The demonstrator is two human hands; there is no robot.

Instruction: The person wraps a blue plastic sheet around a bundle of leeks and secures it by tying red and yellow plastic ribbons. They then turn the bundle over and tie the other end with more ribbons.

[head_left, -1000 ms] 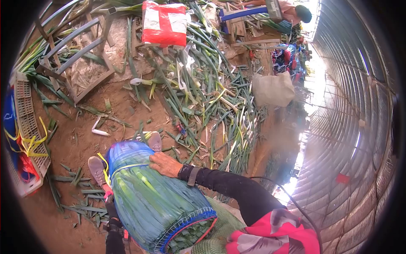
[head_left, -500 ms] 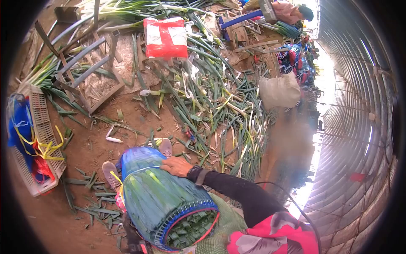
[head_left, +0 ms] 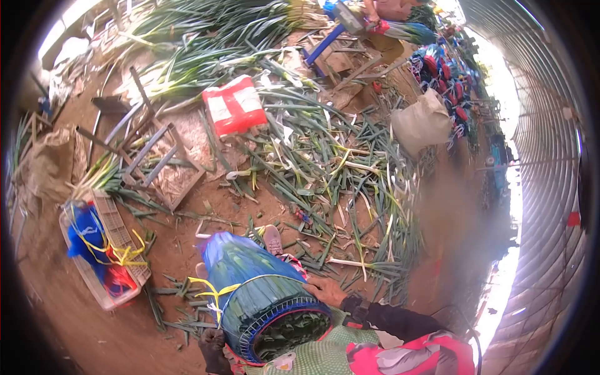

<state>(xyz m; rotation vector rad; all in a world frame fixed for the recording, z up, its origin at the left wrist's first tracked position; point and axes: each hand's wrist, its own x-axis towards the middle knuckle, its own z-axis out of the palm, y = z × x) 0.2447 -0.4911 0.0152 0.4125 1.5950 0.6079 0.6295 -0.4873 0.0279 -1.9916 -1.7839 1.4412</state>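
A thick bundle of long green onions [head_left: 265, 287] lies across my lap, wrapped in blue netting, its cut green end facing me. A pale string rings its middle, and a yellow ribbon [head_left: 215, 291] is knotted on the upper left side. My right hand [head_left: 326, 291] grips the bundle's right side beside the string, fingertips partly hidden. My left hand [head_left: 214, 340], in a dark glove, is against the lower left side near the rim. Its fingers look curled; what they hold, if anything, is hidden.
A crate [head_left: 134, 281] with blue and red material and yellow ribbons stands left. Wooden frames [head_left: 187, 199], a red-and-white padded seat [head_left: 232, 107] and loose onions [head_left: 337, 162] cover the ground ahead. A pale sack [head_left: 422, 125] stands right; another person [head_left: 403, 9] is at the back.
The bundle has turned, bringing the yellow ribbon from its left edge onto the top. My right hand has moved down its right side, and my left hand shows more. The camera has shifted.
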